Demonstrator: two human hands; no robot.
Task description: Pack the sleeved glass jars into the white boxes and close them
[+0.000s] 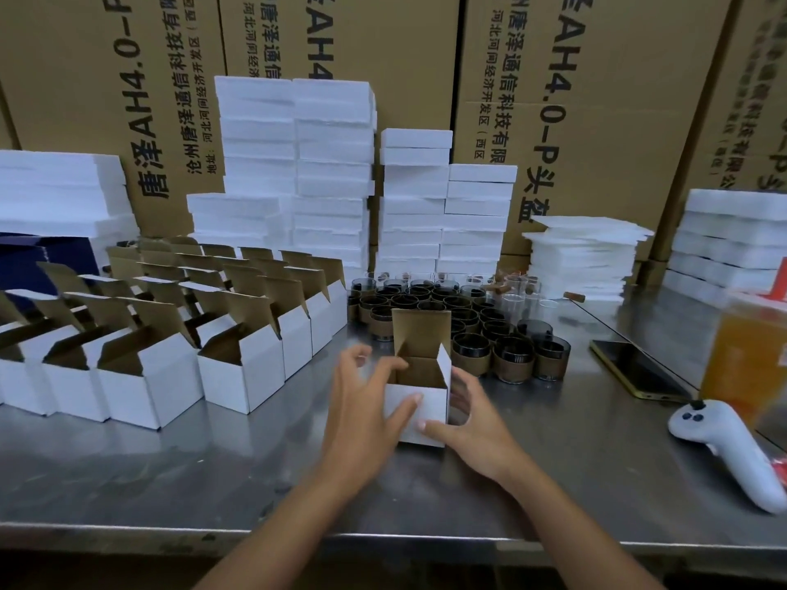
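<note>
A small white box (pixel 419 408) is seen standing upright on a steel table (pixel 213 474) in the head camera's view, its lid flap raised straight up and its brown inside open to the camera. The box is flanked by two bare hands: the left hand (pixel 362 413) is laid against its left side with the thumb across the front face and the fingers (pixel 368 368) spread and curled toward the open top, blurred; the right hand (pixel 470 419) is pressed against the right side, thumb tip on the front lower corner, fingers spread along the wall. Whether anything lies inside the box cannot be told. Just behind the box, a cluster of dark glass jars (pixel 477 334) wrapped in brown sleeves is gathered on the table, with a few clear glasses (pixel 517 291) at the back right of the group. To the left, rows of open white boxes (pixel 170 334) are lined up with their flaps raised. Behind them, white foam slabs (pixel 294 163) are stacked in tall piles against large brown cartons (pixel 617 100) printed with black lettering. To the right, a dark phone (pixel 634 370) is laid flat near the jars, and a white handheld controller (pixel 732 451) is rested near the table's right edge, beside an orange packet (pixel 749 364).
</note>
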